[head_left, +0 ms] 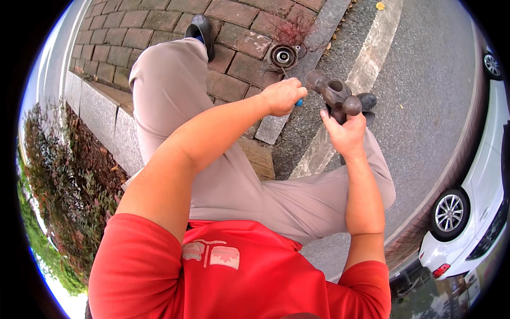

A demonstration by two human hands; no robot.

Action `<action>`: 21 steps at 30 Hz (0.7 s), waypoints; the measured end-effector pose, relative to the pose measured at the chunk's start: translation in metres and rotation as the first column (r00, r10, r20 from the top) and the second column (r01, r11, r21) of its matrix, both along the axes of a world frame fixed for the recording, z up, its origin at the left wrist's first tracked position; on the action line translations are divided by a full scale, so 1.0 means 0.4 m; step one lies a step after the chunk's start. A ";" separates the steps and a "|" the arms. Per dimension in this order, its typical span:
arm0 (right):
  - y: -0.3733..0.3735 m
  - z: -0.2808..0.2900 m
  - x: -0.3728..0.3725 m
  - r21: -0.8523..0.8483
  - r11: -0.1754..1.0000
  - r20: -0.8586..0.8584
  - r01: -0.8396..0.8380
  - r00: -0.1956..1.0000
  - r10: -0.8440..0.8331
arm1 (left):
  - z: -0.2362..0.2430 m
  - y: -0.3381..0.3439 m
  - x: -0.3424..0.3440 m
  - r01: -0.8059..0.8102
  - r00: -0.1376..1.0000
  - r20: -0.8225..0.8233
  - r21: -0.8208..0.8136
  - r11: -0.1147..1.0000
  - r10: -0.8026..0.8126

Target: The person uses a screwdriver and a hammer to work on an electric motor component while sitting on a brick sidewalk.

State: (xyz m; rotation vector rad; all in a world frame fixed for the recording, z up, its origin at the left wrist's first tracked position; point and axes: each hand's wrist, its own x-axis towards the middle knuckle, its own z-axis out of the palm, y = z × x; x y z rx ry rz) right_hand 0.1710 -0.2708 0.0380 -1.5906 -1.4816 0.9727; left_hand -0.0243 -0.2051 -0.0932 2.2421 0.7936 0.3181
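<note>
My left hand is closed around a tool with a blue handle end, which looks like a screwdriver. Its thin metal shaft points toward a round, dark part with a ringed metal centre lying at the paving edge. Whether the tip touches that part, I cannot tell. My right hand grips a dark metal casting with rounded knobs and a round hole in its middle. The casting is held up beside my left hand, the two apart.
Tangled reddish wire lies beyond the round part. Brick paving meets a stone kerb and asphalt with a white line. My shoes flank the work. Shrubs grow at left; a white car stands right.
</note>
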 end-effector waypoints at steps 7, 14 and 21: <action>0.001 -0.004 0.004 -0.004 1.000 0.055 -0.011 0.998 0.011 | 0.009 0.003 0.000 0.042 0.998 -0.051 0.006 0.999 -0.041; -0.004 0.000 0.003 -0.031 0.999 0.108 -0.032 0.993 0.035 | -0.001 0.005 -0.004 0.029 0.999 -0.034 0.007 1.000 -0.029; -0.004 0.004 -0.001 -0.077 0.996 0.096 -0.040 0.994 0.047 | 0.020 0.010 -0.004 0.053 0.996 -0.079 0.009 0.999 -0.052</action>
